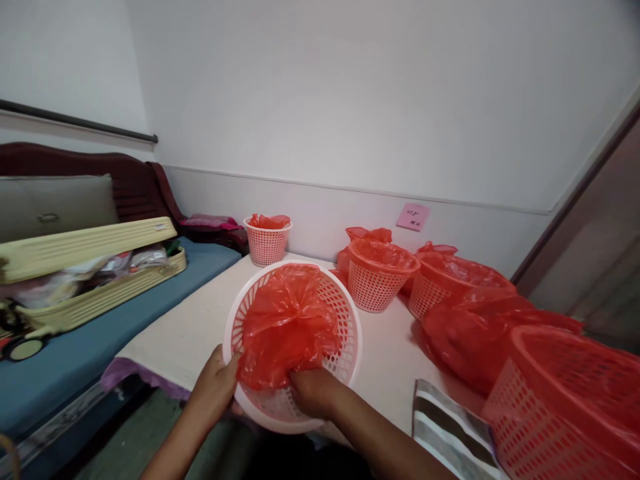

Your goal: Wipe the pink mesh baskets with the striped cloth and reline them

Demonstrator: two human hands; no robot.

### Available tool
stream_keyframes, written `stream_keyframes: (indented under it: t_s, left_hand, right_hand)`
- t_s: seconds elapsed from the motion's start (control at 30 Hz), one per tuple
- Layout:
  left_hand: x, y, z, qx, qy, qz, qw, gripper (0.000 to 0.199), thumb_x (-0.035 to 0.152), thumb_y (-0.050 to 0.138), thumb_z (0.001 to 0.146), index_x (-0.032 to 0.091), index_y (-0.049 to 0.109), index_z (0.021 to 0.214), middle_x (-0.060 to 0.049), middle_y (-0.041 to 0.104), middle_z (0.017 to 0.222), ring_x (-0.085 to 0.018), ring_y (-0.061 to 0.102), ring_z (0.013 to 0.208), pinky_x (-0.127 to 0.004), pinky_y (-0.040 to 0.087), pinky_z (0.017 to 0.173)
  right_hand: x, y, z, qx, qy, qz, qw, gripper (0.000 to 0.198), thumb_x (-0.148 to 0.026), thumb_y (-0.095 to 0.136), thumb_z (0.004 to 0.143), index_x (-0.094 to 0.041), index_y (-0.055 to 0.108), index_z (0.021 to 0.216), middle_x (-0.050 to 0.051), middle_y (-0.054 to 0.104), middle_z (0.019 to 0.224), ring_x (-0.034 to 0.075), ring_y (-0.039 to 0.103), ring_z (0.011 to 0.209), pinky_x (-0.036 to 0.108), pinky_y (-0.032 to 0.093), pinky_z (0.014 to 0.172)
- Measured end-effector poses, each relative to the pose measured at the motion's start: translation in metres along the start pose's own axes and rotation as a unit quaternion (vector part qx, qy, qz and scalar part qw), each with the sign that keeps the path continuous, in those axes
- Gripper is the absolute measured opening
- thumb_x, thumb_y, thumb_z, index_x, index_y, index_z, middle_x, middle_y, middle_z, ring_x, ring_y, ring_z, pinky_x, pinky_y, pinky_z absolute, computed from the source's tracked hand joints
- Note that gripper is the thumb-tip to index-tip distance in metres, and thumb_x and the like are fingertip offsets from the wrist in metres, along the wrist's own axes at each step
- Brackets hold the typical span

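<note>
A white latticed plastic basket (pixel 350 333) is tilted toward me at the table's front edge, its mouth facing up. My left hand (pixel 217 381) grips the basket's left rim, thumb on the inner side and fingers mostly hidden behind it. Crumpled inside the basket lies a thin red plastic bag (pixel 293 320), bunched and not spread over the rim. My right hand (pixel 314 393) reaches into the basket and is closed on the bag's lower edge; its fingertips are hidden by the plastic.
On the white-covered table (pixel 200 333) stand a basket with a red bag inside (pixel 267 243) and red-lined baskets (pixel 377 287) (pixel 435 293) (pixel 545 413). A striped cloth (pixel 450 427) lies front right. An open yellow suitcase (pixel 105 280) rests on a blue couch (pixel 210 257). A pink note (pixel 413 217) is on the wall.
</note>
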State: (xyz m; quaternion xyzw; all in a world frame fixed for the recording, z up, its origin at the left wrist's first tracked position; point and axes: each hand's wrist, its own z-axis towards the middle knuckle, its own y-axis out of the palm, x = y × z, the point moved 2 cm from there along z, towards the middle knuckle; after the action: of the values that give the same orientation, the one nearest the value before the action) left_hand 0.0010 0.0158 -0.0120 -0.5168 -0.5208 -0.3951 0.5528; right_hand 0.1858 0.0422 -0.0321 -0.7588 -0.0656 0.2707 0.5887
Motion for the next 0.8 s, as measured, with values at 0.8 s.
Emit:
stream_keyframes:
  t_s: [0.8]
  left_hand:
    - [-0.008,-0.091,0.024,0.241,0.033,-0.358,0.902,0.015,0.008,0.056,0.084,0.015,0.070,0.083,0.000,0.071,0.072,-0.009,0.065,0.055,-0.017,0.060,0.055]
  right_hand:
    - [0.143,0.105,-0.047,0.296,0.117,0.128,0.939,0.037,-0.011,0.041,0.079,-0.015,0.067,0.105,0.011,0.069,0.101,0.022,0.065,0.098,0.032,0.051,0.089]
